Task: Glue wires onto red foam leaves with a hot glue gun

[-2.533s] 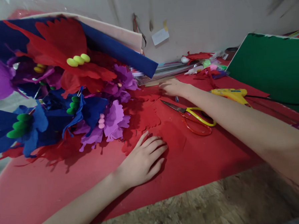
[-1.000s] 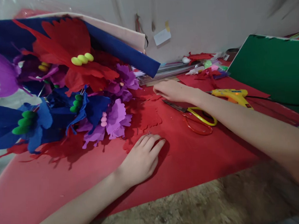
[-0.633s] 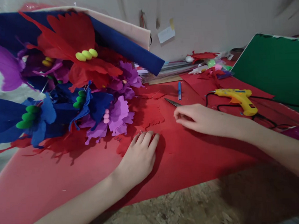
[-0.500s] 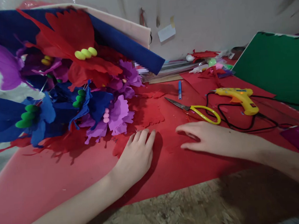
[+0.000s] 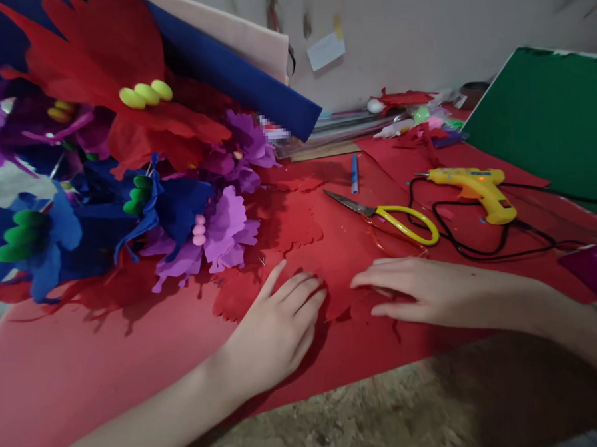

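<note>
L hand [image 5: 279,331] lies spread, palm down, by the red cloth [image 5: 339,285] low mid-frame, R hand [image 5: 407,291] bends at its rt side, can't tell if pinching; prob lining it up, nxt move needs soft touch.

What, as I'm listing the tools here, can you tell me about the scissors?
The scissors have grey, metal-looking blades and two plastic-looking handle loops, one yellow, one red; the red is hard to make out against the red sheet. They lie on it, blades closed or nearly so, tip pointing away and leftward. A black cord runs past the yellow loop. The right hand is beside the red loop, not gripping it; whether they touch, I can't tell.
</note>
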Tool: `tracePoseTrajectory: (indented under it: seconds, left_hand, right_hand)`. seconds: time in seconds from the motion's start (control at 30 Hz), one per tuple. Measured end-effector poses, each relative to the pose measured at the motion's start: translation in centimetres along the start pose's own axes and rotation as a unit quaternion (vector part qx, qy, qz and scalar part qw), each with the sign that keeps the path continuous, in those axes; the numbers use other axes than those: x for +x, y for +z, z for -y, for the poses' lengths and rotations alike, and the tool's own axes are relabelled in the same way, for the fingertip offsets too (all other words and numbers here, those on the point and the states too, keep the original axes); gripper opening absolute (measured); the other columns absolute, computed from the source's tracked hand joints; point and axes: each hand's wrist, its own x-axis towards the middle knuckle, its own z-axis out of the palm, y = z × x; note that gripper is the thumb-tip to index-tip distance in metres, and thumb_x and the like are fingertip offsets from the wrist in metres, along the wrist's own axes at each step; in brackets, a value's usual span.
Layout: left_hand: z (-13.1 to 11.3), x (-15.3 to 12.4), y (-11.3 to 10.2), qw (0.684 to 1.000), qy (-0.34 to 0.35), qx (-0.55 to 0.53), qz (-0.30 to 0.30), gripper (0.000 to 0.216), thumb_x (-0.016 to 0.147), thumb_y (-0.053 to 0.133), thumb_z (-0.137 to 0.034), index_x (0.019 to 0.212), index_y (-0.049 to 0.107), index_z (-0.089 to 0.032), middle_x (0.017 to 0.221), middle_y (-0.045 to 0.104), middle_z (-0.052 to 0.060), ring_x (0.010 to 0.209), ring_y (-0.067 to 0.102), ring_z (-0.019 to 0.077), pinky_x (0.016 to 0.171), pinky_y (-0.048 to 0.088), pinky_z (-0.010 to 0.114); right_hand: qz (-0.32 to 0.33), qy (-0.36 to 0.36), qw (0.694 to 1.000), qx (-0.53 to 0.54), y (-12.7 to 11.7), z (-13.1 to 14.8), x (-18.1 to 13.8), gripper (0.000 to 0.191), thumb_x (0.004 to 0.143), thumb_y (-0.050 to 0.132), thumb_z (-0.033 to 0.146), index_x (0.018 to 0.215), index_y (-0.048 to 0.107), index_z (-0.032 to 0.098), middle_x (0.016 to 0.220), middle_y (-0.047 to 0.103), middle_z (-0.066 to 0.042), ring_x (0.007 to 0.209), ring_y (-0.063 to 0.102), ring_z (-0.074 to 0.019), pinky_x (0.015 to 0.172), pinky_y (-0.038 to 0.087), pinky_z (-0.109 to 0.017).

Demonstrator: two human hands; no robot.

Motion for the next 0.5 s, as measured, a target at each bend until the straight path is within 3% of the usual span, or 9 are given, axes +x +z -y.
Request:
tracePoseTrajectory:
  seconds: [0.17, 0.3, 0.5]
  left_hand:
    - [-1.2, -0.3, 0.5, 1.0, 0.004, 0.014, -0.02, 0.027, 0.088, 0.036, -0.022, 0.104, 0.056, -0.013, 0.107, 0.06, 0.007, 0.1, 0.053, 0.0198, 0.105, 0.023, 0.048]
    - [-0.8, -0.1, -0.3, 0.999, 0.016, -0.028, -0.025, 0.025, 0.087, 0.037, -0.018, 0.099, 0.058, -0.013, 0.097, 0.062, 0.005, 0.09, 0.055, 0.0168, 0.105, 0.025, 0.044]
    - [2.5, 0.8, -1.2, 0.997, 0.013, -0.054, -0.061, 0.029, 0.086, 0.034, -0.009, 0.097, 0.06, -0.014, 0.093, 0.063, 0.005, 0.091, 0.053, 0.0167, 0.098, 0.034, 0.041]
  right_hand:
    - [-0.023, 0.021, 0.999, 0.025, -1.4, -0.5, -1.1, 0.028, 0.088, 0.03, 0.038, 0.083, 0.051, 0.02, 0.081, 0.058, 0.0, 0.071, 0.051, -0.0104, 0.065, 0.039, -0.025]
    - [-0.059, 0.0, 0.998, 0.008, -1.2, -0.6, -0.8, 0.026, 0.089, 0.03, 0.036, 0.081, 0.049, 0.02, 0.078, 0.056, 0.001, 0.069, 0.05, -0.0094, 0.064, 0.039, -0.024]
    - [-0.174, -0.091, 0.978, -0.069, 0.7, -1.1, 0.8, 0.026, 0.088, 0.031, 0.024, 0.08, 0.054, 0.016, 0.086, 0.058, -0.005, 0.079, 0.053, -0.0123, 0.072, 0.041, -0.027]
